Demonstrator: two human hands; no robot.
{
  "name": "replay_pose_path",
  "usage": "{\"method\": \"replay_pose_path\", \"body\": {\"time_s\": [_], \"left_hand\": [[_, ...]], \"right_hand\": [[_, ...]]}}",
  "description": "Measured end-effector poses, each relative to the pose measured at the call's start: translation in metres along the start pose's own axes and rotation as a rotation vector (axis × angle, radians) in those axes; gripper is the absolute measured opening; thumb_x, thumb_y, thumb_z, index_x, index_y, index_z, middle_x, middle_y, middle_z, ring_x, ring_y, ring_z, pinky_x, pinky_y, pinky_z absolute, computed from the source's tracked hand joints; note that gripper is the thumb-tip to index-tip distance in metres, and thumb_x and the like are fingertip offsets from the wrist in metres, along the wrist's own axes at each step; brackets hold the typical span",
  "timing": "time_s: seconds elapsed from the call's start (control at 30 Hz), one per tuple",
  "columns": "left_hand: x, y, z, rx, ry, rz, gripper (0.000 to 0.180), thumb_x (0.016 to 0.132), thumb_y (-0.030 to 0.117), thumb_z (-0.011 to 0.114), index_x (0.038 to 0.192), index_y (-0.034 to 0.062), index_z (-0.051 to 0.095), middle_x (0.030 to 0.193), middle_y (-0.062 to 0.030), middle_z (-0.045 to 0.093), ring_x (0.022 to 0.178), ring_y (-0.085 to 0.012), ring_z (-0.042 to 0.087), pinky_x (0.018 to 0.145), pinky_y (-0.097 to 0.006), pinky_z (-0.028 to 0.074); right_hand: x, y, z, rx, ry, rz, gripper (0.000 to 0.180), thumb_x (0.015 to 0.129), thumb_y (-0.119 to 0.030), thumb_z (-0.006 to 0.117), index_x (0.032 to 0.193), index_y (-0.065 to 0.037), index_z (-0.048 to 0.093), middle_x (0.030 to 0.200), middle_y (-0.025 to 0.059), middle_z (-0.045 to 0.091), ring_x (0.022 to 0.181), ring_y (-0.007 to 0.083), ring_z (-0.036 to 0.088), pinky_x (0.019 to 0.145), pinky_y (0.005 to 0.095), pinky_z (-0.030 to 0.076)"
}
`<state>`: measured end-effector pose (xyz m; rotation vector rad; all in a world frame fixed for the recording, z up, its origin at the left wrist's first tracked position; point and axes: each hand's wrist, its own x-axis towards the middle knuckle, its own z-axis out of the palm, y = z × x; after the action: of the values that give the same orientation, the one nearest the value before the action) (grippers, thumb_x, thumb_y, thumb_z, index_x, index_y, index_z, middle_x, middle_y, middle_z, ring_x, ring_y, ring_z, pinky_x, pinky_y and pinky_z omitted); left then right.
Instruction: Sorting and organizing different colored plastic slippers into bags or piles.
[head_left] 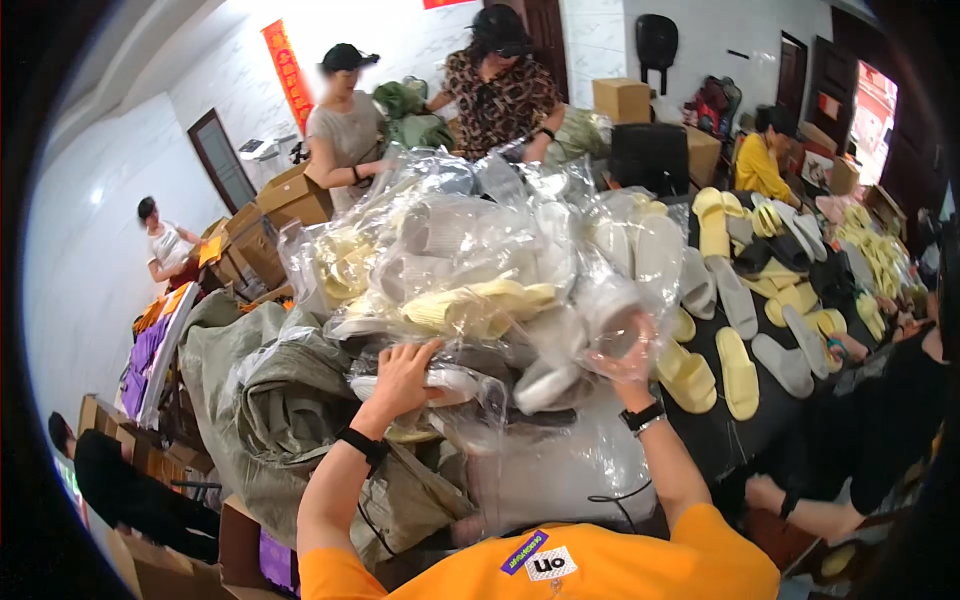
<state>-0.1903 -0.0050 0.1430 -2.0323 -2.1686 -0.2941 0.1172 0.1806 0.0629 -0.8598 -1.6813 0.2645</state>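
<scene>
1. The left hand (402, 378) is laid on a white bagged slipper (440, 383) at the near foot of the pile; fingers are curled over its edge.
2. The right hand (628, 362) is pressed into clear plastic bags (560, 250); its grasp cannot be told through the film.
3. Bagged slippers (470, 305), yellow and white, are heaped centrally.
4. Loose slippers (740, 370) are spread on the dark table (715, 430), right.
5. A grey-green sack (270, 400) lies left.

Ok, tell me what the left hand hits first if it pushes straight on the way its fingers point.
Probably the white slipper in clear wrap under the left hand, then the heap of bagged slippers behind; depth is unclear.
</scene>
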Motion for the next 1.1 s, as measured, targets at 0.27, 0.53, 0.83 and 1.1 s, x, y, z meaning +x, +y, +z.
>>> {"method": "replay_pose_path", "body": {"time_s": [0.27,0.53,0.83,1.1], "left_hand": [[0.000,-0.011,-0.001,0.007,-0.039,-0.013,0.062,0.062,0.040,0.072,0.113,0.0116,0.051,0.102,-0.0085,0.056,0.101,-0.0273,0.051,0.084,-0.040,0.035],[-0.007,-0.044,-0.033,-0.148,0.134,-0.131,0.054,0.063,0.034,0.071,0.107,0.0072,0.054,0.097,-0.0122,0.059,0.095,-0.0297,0.052,0.079,-0.038,0.037],[-0.028,-0.072,-0.045,-0.735,0.351,-0.338,0.051,0.060,0.009,0.074,0.107,0.0035,0.054,0.089,-0.0086,0.061,0.084,-0.0204,0.059,0.073,-0.032,0.046],[-0.069,-0.185,-0.085,-1.242,0.761,-0.550,0.042,0.069,0.002,0.061,0.110,0.0034,0.051,0.094,-0.0074,0.059,0.081,-0.0186,0.058,0.068,-0.032,0.050]], "right_hand": [[0.000,0.012,-0.005,0.089,-0.068,0.123,0.092,0.062,-0.033,0.077,0.132,-0.001,0.026,0.134,0.0243,0.025,0.124,0.0411,0.022,0.102,0.0495,0.021],[0.007,0.030,-0.022,-0.058,-0.186,-0.036,0.072,0.057,-0.029,0.078,0.117,-0.004,0.047,0.129,0.0184,0.033,0.115,0.0394,0.035,0.095,0.0483,0.032],[0.023,0.016,0.004,0.348,-0.048,0.216,0.087,0.057,-0.001,0.077,0.128,-0.002,0.026,0.126,0.0157,0.034,0.109,0.0294,0.043,0.094,0.0379,0.039],[0.039,0.017,0.012,0.523,-0.223,0.407,0.065,0.059,-0.011,0.076,0.116,-0.001,0.045,0.095,0.0093,0.057,0.098,0.0262,0.050,0.090,0.0390,0.039]]}}
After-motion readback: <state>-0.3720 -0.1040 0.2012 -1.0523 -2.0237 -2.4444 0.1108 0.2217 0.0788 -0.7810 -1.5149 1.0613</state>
